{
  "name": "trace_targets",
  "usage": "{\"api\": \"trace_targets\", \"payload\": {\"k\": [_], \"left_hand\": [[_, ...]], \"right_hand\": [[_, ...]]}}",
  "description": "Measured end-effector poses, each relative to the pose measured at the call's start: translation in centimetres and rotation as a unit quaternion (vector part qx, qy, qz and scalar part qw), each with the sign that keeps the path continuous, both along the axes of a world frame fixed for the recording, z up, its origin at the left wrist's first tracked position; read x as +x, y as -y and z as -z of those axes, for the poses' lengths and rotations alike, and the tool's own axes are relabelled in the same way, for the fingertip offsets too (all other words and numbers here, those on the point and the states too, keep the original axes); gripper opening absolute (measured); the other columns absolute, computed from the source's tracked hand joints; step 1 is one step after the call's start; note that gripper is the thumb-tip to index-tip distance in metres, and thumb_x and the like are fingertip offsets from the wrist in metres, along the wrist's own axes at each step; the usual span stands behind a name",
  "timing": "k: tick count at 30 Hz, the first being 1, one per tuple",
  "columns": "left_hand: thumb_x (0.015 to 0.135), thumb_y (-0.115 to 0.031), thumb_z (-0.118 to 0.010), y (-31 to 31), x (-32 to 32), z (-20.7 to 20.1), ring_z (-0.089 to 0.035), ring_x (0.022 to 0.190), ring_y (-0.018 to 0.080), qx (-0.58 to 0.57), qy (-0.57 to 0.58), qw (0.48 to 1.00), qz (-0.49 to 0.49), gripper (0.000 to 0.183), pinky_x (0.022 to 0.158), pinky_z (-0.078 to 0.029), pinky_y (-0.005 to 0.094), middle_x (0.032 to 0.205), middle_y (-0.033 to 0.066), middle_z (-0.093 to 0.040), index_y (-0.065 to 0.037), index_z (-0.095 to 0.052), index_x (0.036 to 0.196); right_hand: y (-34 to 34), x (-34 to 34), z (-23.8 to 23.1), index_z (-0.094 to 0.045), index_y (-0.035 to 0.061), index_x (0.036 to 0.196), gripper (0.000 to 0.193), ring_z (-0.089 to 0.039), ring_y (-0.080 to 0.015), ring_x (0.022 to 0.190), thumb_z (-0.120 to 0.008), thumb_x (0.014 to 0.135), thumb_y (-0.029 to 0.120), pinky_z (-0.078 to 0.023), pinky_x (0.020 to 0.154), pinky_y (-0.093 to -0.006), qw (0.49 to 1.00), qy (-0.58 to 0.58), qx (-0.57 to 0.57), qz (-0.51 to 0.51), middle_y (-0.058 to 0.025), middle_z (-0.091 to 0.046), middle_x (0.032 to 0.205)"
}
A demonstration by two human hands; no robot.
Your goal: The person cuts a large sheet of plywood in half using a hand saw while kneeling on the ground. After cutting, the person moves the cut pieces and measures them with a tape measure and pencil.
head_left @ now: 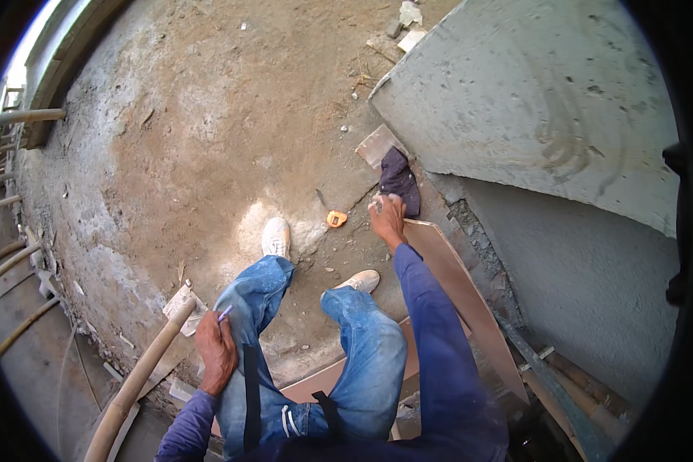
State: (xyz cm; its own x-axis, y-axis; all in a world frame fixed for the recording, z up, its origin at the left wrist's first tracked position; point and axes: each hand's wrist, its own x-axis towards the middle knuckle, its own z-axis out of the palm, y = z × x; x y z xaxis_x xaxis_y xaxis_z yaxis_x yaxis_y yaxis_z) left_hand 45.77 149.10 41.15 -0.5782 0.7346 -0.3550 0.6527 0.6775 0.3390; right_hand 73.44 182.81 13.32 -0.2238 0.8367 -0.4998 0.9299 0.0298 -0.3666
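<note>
My left hand [216,350] is closed around a slim purple pen [225,313] beside my left thigh. Reaching forward, my right hand [387,219] has its fingers curled at the lower edge of a dark purple cloth [398,179], and they appear to grip it. The fingertips are partly hidden. Just below that hand begins the corner of a large brown tile [470,296], which runs along my right forearm. A small orange tape measure [336,219] lies on the ground left of my right hand. Another brown tile edge [323,379] shows behind my legs.
A grey concrete slab [531,92] juts out at the upper right above a grey wall [593,262]. A bamboo pole [142,373] rises close to my left arm, with more poles [11,266] beyond the ledge. A small tile piece [379,145] lies under the cloth's far end.
</note>
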Motion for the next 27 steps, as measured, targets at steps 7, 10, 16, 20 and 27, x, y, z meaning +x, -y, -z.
{"api": "trace_targets", "payload": {"k": [7,10,16,20,27], "left_hand": [[0.099,-0.007,-0.06,-0.2,0.9,-0.6,-0.059,0.075,0.0369,0.004,-0.009,0.998,-0.068,0.006,0.068,-0.044,0.0457,0.083,0.0172,-0.059,-0.002,-0.063,0.096],[0.099,-0.009,-0.062,-0.6,1.2,-0.9,-0.06,0.074,0.035,-0.01,-0.011,0.996,-0.085,0.009,0.068,-0.045,0.0438,0.082,0.0159,-0.059,-0.002,-0.064,0.093],[0.099,-0.019,-0.07,-2.9,2.5,-1.1,-0.053,0.063,0.0243,0.039,0.034,0.995,-0.086,0.019,0.06,-0.042,0.0405,0.07,0.0083,-0.052,-0.003,-0.064,0.092],[0.099,-0.025,-0.074,-10.9,4.1,-6.2,-0.042,0.065,0.0063,0.261,0.201,0.914,-0.239,0.025,0.059,-0.036,0.0269,0.073,-0.0045,-0.047,-0.003,-0.064,0.098],[0.078,-0.069,-0.084,-28.2,7.3,-28.6,-0.069,0.106,0.0156,0.439,0.626,0.643,0.041,0.101,0.092,-0.056,0.0301,0.127,0.0097,-0.069,0.001,-0.055,0.145]], "right_hand": [[-8.1,-3.3,13.6,-0.07,0.019,0.133,0.049,-0.048,-0.0403,0.136,-0.08,0.089,0.038,-0.038,0.112,-0.059,0.969,0.163,-0.07,0.173,-0.02,-0.049,0.15],[-6.8,-4.1,11.2,-0.07,0.0116,0.128,0.039,-0.06,-0.0366,0.121,-0.077,0.092,0.025,-0.043,0.104,-0.055,0.966,0.072,0.101,0.225,-0.0167,-0.064,0.126],[-1.7,-7.5,-14.5,-0.061,-0.0003,0.097,0.012,-0.06,-0.0349,0.096,-0.067,0.087,0.002,-0.047,0.09,-0.0452,0.903,-0.311,0.246,0.166,-0.0153,-0.06,0.096],[-0.4,-6.7,-37.7,-0.059,0.0006,0.093,0.011,-0.06,-0.0306,0.082,-0.058,0.083,-0.003,-0.049,0.078,-0.0413,0.861,-0.449,0.226,0.077,-0.0134,-0.058,0.088],[-4.3,-0.3,-65.9,-0.061,0.0023,0.092,0.023,-0.059,-0.0256,0.08,-0.05,0.079,-0.011,-0.05,0.078,-0.0354,0.767,-0.577,0.205,-0.191,-0.0117,-0.064,0.087]]}}
